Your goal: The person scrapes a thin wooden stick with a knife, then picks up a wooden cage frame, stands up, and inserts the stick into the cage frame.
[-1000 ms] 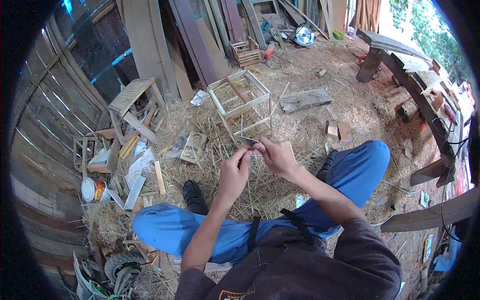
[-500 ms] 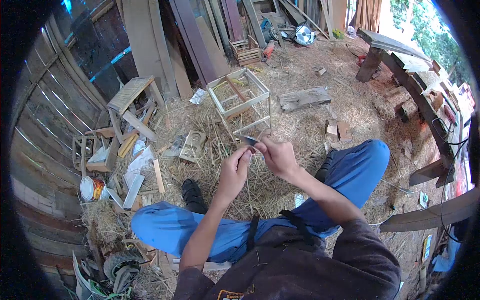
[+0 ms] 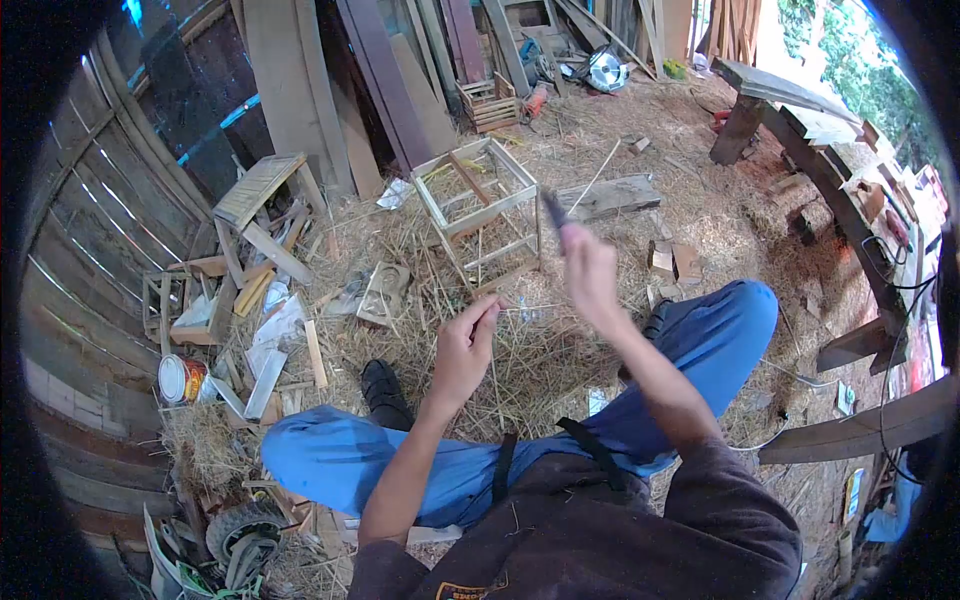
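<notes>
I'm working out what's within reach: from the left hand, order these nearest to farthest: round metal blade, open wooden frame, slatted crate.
From the left hand:
1. Open wooden frame: just ahead.
2. Slatted crate: ahead, beyond the frame.
3. Round metal blade: farthest back, to the right of the crate.

A curved wall of weathered grey-brown wooden planks [image 3: 110,230] fills the left side, with thin lines of daylight showing between its slats. Tall brown and purplish timber boards [image 3: 385,90] lean upright at the back. Dry straw and pale wood shavings cover the brown earthen floor [image 3: 720,240]. On the right stands a long, rough wooden workbench [image 3: 850,190] with boards and clutter on top. Beyond it, bright daylight and green foliage [image 3: 860,60] show through an opening at the upper right.
</notes>
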`<state>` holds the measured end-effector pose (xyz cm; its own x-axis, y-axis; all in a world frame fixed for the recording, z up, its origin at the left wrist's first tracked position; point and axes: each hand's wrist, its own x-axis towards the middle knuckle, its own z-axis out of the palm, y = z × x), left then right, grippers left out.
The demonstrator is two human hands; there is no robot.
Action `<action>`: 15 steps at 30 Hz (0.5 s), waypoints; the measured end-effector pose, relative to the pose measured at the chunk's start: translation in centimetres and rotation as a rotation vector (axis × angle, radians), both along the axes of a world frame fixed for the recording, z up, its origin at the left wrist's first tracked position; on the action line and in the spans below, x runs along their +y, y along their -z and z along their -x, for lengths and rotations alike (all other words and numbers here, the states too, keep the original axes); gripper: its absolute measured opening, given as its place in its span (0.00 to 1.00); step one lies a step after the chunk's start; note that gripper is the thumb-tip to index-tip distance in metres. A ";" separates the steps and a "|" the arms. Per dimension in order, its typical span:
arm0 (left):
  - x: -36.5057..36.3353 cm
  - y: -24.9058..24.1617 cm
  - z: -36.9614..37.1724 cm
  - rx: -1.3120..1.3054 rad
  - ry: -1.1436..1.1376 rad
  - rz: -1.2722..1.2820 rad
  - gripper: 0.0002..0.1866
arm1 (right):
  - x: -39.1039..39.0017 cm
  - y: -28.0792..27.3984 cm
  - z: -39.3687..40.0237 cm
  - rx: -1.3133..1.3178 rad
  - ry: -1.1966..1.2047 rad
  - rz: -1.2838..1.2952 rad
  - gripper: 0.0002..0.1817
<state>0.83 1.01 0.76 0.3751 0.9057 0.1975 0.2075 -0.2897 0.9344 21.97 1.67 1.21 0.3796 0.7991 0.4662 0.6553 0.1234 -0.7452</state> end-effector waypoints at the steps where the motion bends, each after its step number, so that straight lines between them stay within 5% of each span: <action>1: 0.0 0.3 0.1 0.024 0.011 -0.024 0.13 | 0.4 0.1 -1.6 0.039 0.028 -0.016 0.18; 10: 0.0 0.7 0.4 0.045 -0.004 -0.127 0.13 | -0.9 1.0 0.2 -0.083 -0.129 -0.042 0.21; 15: 0.3 0.1 0.8 0.078 -0.034 -0.278 0.11 | -0.6 -1.2 -3.0 0.130 0.055 -0.096 0.18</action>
